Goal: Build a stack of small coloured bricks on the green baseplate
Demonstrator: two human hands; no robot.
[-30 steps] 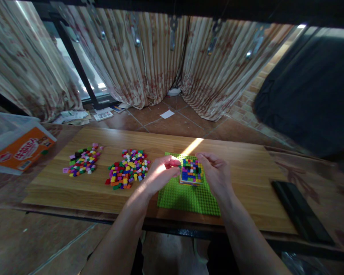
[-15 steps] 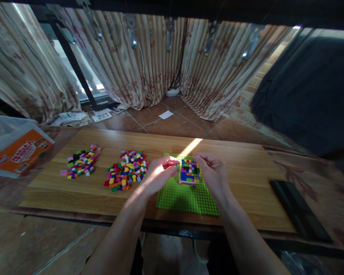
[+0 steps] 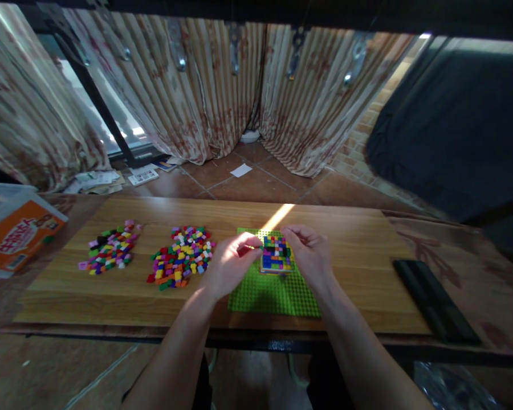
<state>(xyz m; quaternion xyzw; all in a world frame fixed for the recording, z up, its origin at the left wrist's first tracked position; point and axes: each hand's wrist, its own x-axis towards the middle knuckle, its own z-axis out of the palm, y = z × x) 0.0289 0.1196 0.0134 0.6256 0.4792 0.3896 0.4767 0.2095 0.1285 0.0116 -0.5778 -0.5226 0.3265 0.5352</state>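
Observation:
A square block of small many-coloured bricks point(image 3: 276, 254) stands on a bright green studded baseplate point(image 3: 273, 293) near the middle of a wooden board point(image 3: 359, 285). My left hand point(image 3: 231, 265) curls against the block's left side, fingertips pinched at its upper left corner. On the block's right, my right hand point(image 3: 310, 256) has its fingers bent over the upper right edge. Whether either hand pinches a loose brick is too small to see.
Two heaps of loose coloured bricks lie left of the baseplate, the larger heap point(image 3: 180, 265) nearer and the smaller heap point(image 3: 109, 255) farther left. An orange-labelled box point(image 3: 12, 239) sits at the far left, a flat black object point(image 3: 434, 302) at the right edge. Curtains hang beyond.
Both hands stay at the brick block, fingers shifting only slightly. The view has drifted a little to the right, so everything sits slightly further left in the picture.

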